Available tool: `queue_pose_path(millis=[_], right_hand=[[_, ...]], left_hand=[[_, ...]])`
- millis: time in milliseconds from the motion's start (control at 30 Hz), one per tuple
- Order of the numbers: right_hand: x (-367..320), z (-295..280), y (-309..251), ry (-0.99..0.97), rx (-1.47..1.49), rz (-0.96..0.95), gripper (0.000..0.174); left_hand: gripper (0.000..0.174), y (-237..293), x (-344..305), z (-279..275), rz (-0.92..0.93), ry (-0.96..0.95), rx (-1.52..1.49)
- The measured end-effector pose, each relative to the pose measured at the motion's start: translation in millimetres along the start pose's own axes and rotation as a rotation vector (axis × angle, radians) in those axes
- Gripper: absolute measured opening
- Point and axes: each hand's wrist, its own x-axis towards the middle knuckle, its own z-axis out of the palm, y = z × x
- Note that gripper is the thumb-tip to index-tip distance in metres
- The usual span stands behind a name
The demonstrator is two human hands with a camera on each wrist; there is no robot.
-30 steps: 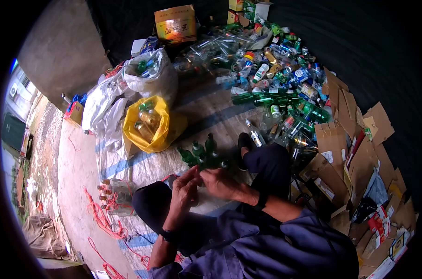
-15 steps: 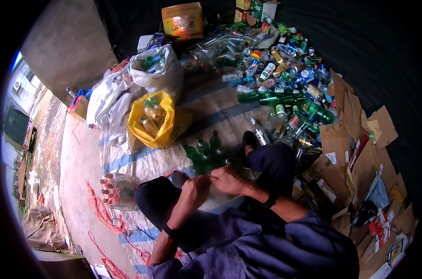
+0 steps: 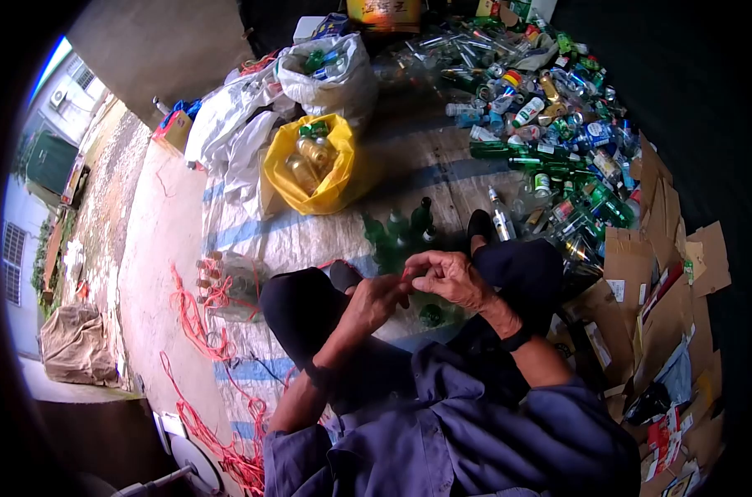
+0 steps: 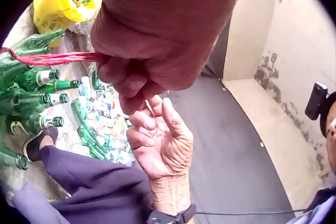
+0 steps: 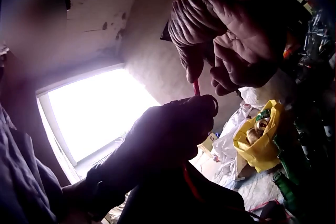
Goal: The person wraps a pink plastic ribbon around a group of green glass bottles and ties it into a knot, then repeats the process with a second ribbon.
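In the head view my left hand and right hand meet above the lap. The left fist grips a bundle of red string, which stretches toward a group of green bottles in the left wrist view. A short red length rises from that fist to my right thumb in the right wrist view, where the right hand pinches it; the fingertip behind is hidden. Several green bottles stand upright close together just beyond the hands. Another green bottle shows its top below the right hand.
A yellow bag of cans and a white sack stand ahead. Mixed bottles and cans pile up at the far right, with flattened cardboard nearer. Clear bottles tied with red string lie left, beside loose red string.
The head view has tilted, so the surroundings sit lower left to right-shifted and higher. Both hands stay together at the red string; the right hand has turned, its fingers now more spread.
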Motion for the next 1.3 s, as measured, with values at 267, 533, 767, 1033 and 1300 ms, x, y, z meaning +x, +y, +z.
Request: queue_pose_path(millis=[267,533,767,1033,1300], right_hand=[[-2,6,9,-0.021,-0.252,0.071,0.021],[-4,12,25,0.048,-0.340,0.058,0.011],[-3,17,37,0.152,-0.441,-0.068,0.009],[-7,23,34,0.216,-0.597,-0.301,0.006],[-9,22,9,0.077,-0.834,-0.555,0.011]], left_hand=[[0.036,2,-2,-3,-0.144,-0.063,-0.251],[0.031,-5,-4,0,-0.208,-0.066,-0.286],[0.030,-11,0,6,-0.247,0.008,-0.353],[0.017,-23,0,12,-0.138,-0.003,-0.491],[0.010,-24,-2,3,0.006,-0.158,-0.128]])
